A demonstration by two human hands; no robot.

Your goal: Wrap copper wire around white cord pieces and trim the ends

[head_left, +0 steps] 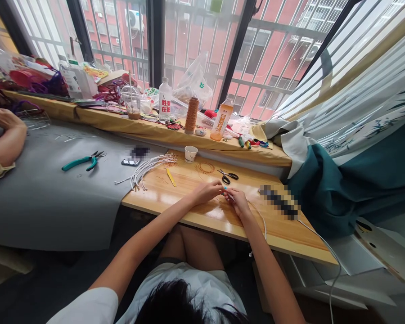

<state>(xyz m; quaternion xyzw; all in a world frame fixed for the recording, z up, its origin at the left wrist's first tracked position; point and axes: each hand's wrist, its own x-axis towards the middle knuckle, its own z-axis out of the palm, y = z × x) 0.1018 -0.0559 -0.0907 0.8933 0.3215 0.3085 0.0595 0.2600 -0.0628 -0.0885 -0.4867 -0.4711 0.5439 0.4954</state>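
Note:
Above the wooden table (276, 236) near its front edge, my two hands meet with fingertips close together. My right hand (239, 202) is closed on a white cord (263, 221), whose length runs out to the right and drops over the table's edge. My left hand (209, 192) is pinched at the same spot; what lies between its fingers is too small to make out. Just beyond the hands are black-handled scissors (230, 176) and a coil of brown thread (205, 168). To the left lie yellow tweezers (171, 177) and a bundle of white cords (146, 170) with brown thread ends.
A paper cup (191, 154) stands at the table's back. The sill holds a brown thread spool (191, 116), a drink bottle (222, 120) and a water bottle (165, 100). Teal pliers (83, 162) lie on the grey-covered table, near another person's arm (6, 139).

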